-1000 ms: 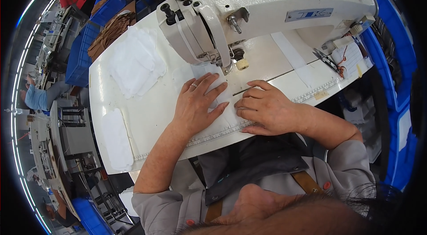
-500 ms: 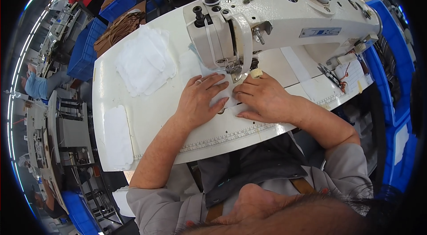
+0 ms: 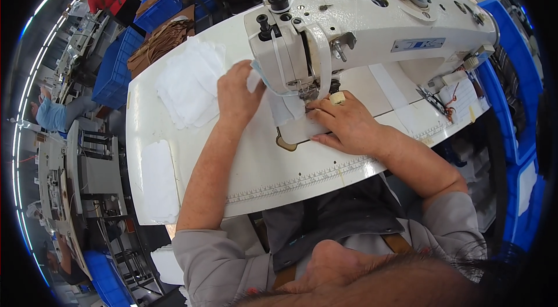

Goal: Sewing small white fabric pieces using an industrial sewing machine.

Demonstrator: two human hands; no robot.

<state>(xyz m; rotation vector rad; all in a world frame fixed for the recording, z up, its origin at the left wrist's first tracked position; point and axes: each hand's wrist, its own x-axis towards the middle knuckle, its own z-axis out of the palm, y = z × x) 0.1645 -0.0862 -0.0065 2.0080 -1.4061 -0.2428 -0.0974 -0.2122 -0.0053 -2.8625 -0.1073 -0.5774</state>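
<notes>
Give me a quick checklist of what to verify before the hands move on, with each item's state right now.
1. Left hand at the cloth: ok, at its left side; firmness of grip, cannot tell.
2. Cloth lying flat: not ok, its left side is raised.
3. Right hand well clear of the presser foot: not ok, fingertips are close beside it.
4. Needle raised: cannot tell, too small to make out.
5. Scissors away from the cloth: ok, they lie well to its right.
</notes>
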